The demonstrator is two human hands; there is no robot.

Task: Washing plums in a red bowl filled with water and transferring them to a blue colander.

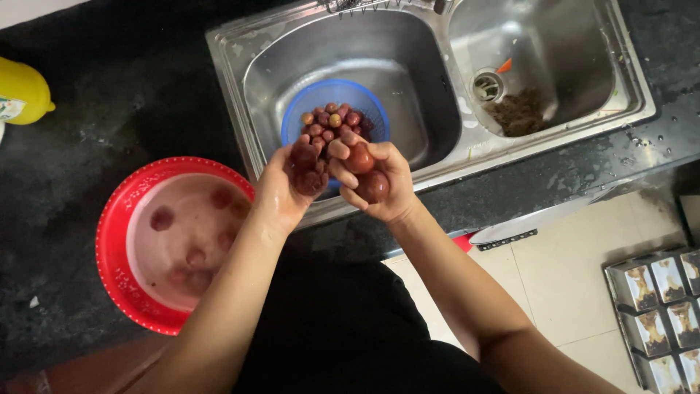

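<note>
1. Head view. Left hand [292, 186] cupped palm-up over the front rim of the sink [240, 102], holding a heap of small dark red fruits [306, 166].
2. Right hand [379, 182] just beside it, thumbs nearly touching, fingers curled round two larger red fruits [366, 171].
3. Blue colander [295, 117] in the left basin, part-filled with the same fruit; it lies straight beyond both hands, near, about equally close to each.
4. Red basin [117, 219] of cloudy water with a few fruits, on the dark counter [87, 109] left of the sink's front corner, nearer the left hand.
</note>
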